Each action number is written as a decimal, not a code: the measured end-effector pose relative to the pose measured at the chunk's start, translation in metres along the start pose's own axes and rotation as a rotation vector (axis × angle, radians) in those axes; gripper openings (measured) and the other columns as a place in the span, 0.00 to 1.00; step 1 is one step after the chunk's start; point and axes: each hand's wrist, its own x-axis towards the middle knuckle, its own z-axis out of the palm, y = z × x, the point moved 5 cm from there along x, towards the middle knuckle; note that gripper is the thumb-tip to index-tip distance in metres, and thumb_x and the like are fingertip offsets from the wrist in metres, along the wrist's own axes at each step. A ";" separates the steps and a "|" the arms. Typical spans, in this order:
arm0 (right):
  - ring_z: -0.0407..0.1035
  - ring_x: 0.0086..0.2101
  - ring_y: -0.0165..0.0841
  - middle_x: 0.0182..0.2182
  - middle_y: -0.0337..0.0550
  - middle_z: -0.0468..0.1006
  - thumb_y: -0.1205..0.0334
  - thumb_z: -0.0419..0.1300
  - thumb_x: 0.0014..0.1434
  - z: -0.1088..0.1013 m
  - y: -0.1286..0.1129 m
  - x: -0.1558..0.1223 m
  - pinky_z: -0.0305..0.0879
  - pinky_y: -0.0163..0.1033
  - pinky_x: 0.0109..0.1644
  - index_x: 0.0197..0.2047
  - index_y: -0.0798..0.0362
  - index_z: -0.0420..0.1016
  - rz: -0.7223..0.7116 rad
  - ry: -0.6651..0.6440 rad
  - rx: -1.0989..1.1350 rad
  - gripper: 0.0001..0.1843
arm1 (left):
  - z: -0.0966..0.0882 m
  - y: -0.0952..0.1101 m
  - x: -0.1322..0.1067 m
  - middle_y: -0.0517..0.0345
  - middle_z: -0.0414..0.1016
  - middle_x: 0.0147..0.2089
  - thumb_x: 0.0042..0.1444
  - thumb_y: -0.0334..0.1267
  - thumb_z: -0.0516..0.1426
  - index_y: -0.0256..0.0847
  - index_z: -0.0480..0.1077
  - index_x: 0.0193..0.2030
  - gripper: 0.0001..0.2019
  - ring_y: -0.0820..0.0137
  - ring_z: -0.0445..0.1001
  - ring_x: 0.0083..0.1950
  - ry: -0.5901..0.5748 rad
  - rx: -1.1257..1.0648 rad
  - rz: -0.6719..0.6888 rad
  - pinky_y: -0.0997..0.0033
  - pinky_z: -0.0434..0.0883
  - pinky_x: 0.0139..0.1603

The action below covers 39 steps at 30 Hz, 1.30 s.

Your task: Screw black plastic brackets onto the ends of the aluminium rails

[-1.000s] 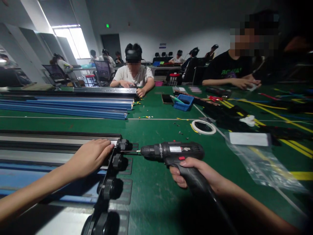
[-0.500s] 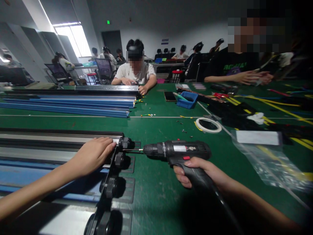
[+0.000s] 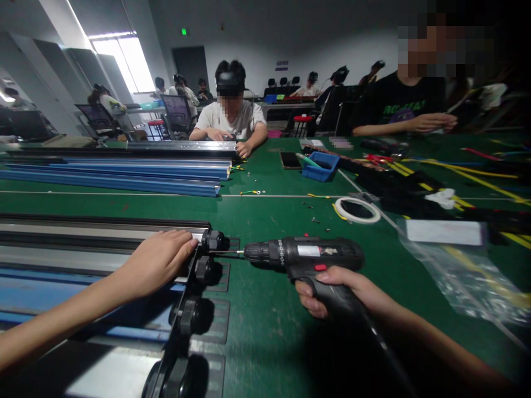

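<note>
My right hand point(image 3: 332, 290) is wrapped round the grip of a black power drill point(image 3: 305, 255) that lies level over the green table. Its thin bit points left into a black round fitting point(image 3: 215, 241) at the end of a long metal rail point(image 3: 99, 232). My left hand point(image 3: 155, 262) lies on top of that rail's end, fingers together and pressed down, right beside the fitting. A black end bar with more round fittings point(image 3: 186, 315) runs from there toward me.
More blue and silver rails point(image 3: 124, 177) lie further back on the left. A white tape ring point(image 3: 357, 210), a blue tray point(image 3: 319, 166), a phone point(image 3: 289, 160), a clear plastic bag point(image 3: 464, 276) and yellow and black cables point(image 3: 415, 188) lie to the right. People sit across the table.
The view has shifted slightly; the drill and both hands keep the same pose against the rail end. The person at the far right has moved their hands.
</note>
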 end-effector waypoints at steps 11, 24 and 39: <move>0.64 0.30 0.31 0.29 0.45 0.70 0.51 0.70 0.55 0.002 0.000 0.000 0.63 0.35 0.37 0.37 0.61 0.79 -0.002 -0.020 0.011 0.19 | -0.002 0.003 0.000 0.52 0.76 0.42 0.76 0.53 0.37 0.41 0.71 0.41 0.28 0.59 0.73 0.46 -0.001 -0.014 0.006 0.58 0.66 0.53; 0.70 0.33 0.32 0.32 0.49 0.74 0.54 0.68 0.59 0.000 -0.002 0.001 0.68 0.32 0.38 0.41 0.64 0.81 -0.033 -0.091 0.050 0.18 | -0.002 0.003 0.000 0.53 0.74 0.42 0.76 0.55 0.36 0.42 0.70 0.41 0.28 0.59 0.72 0.46 -0.007 -0.022 0.004 0.57 0.64 0.53; 0.70 0.32 0.31 0.32 0.49 0.73 0.56 0.66 0.63 0.004 -0.004 0.002 0.69 0.32 0.38 0.41 0.64 0.79 -0.038 -0.206 0.084 0.16 | -0.001 0.002 -0.001 0.52 0.75 0.43 0.76 0.55 0.36 0.41 0.71 0.42 0.29 0.58 0.73 0.48 -0.001 0.005 0.014 0.56 0.65 0.54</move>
